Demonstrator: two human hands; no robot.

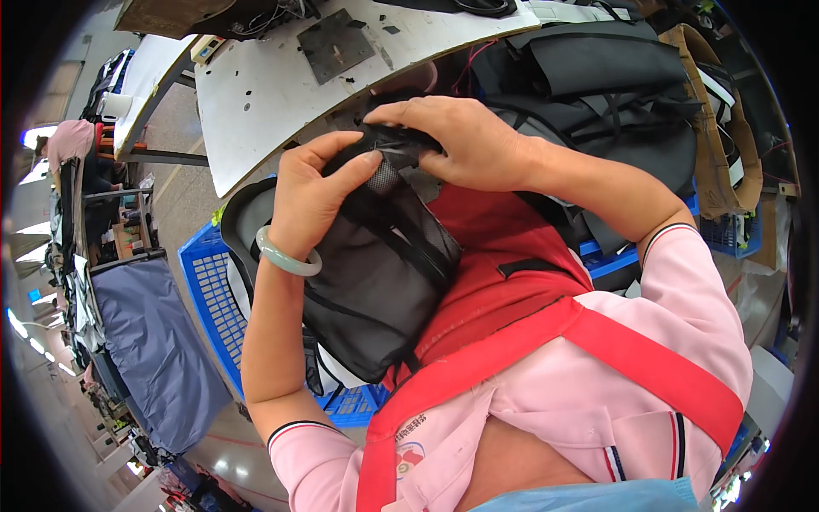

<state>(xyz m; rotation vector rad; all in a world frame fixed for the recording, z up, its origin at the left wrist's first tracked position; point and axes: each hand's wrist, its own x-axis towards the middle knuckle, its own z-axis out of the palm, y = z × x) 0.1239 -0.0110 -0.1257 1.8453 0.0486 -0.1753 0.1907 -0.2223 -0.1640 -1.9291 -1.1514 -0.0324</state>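
A black fabric bag (375,294) with mesh panels and dark straps rests against my lap, its upper end raised toward the table edge. My left hand (314,183), with a pale green bangle at the wrist, is closed, pinching the bag's upper edge between thumb and fingers beside a patch of grey mesh. Across from it, my right hand (469,141) curls over the same end, thumb below and fingers on top. The dark material between the two hands is bunched, and its details are hard to make out. A red apron (503,239) lies beneath and beside the bag.
Ahead stands a white worktable (256,111) with a dark metal plate (335,44) and scraps. A blue plastic crate (209,282) is at my left. Black bags (606,68) are piled at the right beside a cardboard box (712,128). Grey-blue cloth (158,350) hangs farther left.
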